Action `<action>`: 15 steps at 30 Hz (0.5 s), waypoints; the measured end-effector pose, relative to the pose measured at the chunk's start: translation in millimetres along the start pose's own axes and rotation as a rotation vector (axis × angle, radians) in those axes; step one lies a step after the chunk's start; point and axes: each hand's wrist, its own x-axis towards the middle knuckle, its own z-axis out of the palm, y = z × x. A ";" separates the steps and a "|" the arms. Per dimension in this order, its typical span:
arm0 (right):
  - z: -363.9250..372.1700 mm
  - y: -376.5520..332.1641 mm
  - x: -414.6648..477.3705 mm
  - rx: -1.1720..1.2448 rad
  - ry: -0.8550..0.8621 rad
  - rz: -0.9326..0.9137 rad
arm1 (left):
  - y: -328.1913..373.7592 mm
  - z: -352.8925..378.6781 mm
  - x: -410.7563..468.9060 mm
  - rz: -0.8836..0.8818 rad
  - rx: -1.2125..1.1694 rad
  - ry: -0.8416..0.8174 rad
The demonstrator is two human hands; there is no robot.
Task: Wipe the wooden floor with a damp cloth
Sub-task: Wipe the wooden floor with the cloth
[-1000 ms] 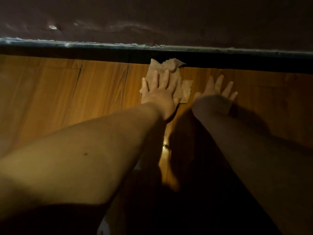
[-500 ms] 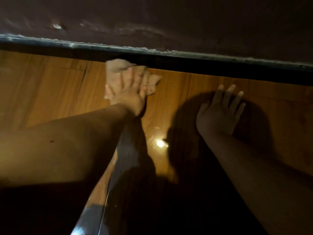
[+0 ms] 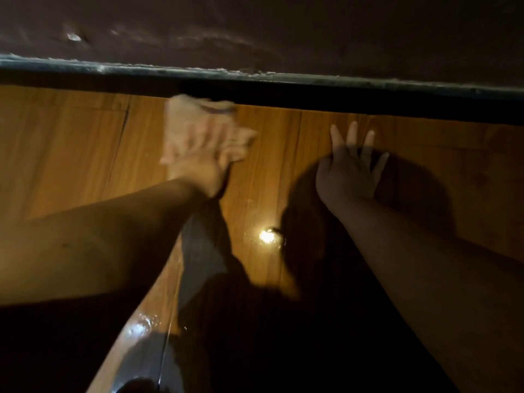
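Your left hand [image 3: 198,165] reached forward, palm down, fingers extended but blurred; your right hand [image 3: 347,173] lay flat, fingers spread apart.

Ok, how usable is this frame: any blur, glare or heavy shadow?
Head view: the left hand and cloth are motion-blurred; the right hand is sharper but shadowed; a glare spot shines on the floor; the bottom is nearly black.

My left hand [image 3: 198,163] lies on the cloth [image 3: 181,123]. The cloth lies on the wooden floor [image 3: 71,143], and its far edge reaches the skirting board [image 3: 283,92] under the wall [image 3: 283,32]. My right hand [image 3: 347,168] lies flat on the floor, to the right of the cloth and apart from it.
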 end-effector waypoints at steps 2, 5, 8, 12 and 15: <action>-1.8 1.5 4.5 -0.003 -0.025 -0.022 | -15.9 4.2 -18.9 -0.423 -0.148 0.044; -9.2 8.6 4.6 0.006 -0.075 -0.028 | 18.3 12.2 -49.5 -0.632 -0.208 0.057; -11.3 15.8 2.4 0.044 -0.115 -0.078 | 54.5 30.6 -72.8 -0.224 -0.091 -0.028; -10.8 33.7 -20.4 0.112 -0.102 -0.065 | 76.0 46.9 -110.7 0.495 0.131 -0.112; -4.0 40.3 -49.5 0.090 -0.075 -0.067 | 43.0 49.7 -117.9 0.464 0.214 -0.054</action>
